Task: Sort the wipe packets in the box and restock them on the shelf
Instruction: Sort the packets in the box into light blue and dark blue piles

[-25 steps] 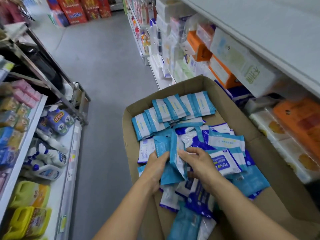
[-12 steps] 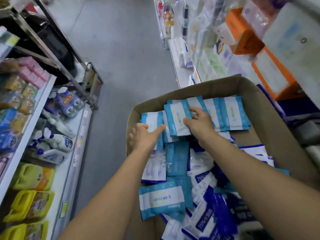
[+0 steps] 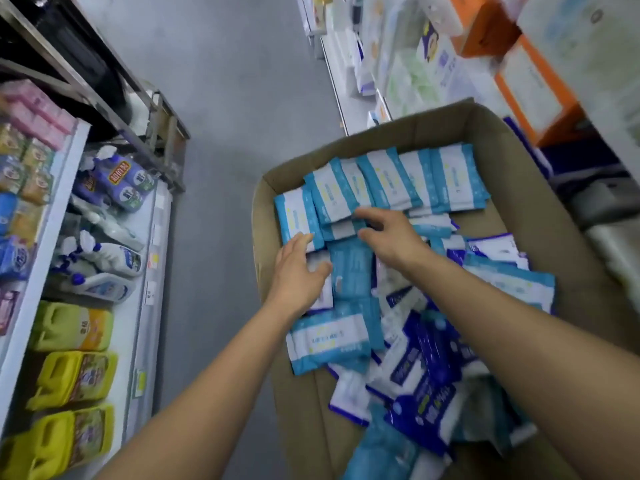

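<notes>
My left hand (image 3: 298,271) reaches into the box (image 3: 512,174), fingers straight and flat, tips touching a light blue packet near the box's left wall. My right hand (image 3: 388,237) reaches further in, fingers loosely spread and holding nothing, just above the row of light blue packets (image 3: 388,181) lined up along the far wall. Both my arms stretch forward. Dark blue packets (image 3: 426,386) lie jumbled at the near end. Yellow jugs (image 3: 76,379) sit on the left shelf.
</notes>
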Action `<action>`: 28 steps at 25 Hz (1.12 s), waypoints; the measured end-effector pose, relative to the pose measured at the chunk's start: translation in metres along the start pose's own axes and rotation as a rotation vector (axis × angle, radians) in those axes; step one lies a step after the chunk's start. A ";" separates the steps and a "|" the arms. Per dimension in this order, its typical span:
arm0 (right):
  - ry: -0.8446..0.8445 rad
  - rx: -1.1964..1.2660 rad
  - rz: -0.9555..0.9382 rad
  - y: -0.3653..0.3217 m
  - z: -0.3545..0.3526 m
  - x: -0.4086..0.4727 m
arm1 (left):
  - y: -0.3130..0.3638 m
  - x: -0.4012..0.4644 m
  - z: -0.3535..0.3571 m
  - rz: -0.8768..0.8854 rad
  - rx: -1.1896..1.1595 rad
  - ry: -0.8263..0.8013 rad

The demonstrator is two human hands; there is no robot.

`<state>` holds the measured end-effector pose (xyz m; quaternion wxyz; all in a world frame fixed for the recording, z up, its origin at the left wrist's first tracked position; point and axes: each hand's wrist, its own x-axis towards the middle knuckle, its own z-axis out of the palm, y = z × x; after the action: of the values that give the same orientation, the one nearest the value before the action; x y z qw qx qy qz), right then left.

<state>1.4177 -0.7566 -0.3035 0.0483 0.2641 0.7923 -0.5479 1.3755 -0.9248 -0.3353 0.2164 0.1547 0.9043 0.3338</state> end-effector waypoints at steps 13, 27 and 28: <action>-0.091 0.108 0.429 0.105 0.032 -0.212 | -0.069 -0.181 0.089 -0.043 0.066 -0.414; -0.043 0.358 0.818 0.163 0.066 -0.267 | -0.040 -0.220 0.098 -0.525 -0.367 -0.600; -0.085 0.406 0.796 0.161 0.063 -0.269 | -0.039 -0.225 0.091 -0.552 -0.439 -0.632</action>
<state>1.7108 -0.8697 -0.3656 0.2350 0.5298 0.5026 -0.6414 1.6085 -0.9997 -0.3592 0.5890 -0.0468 0.7096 0.3838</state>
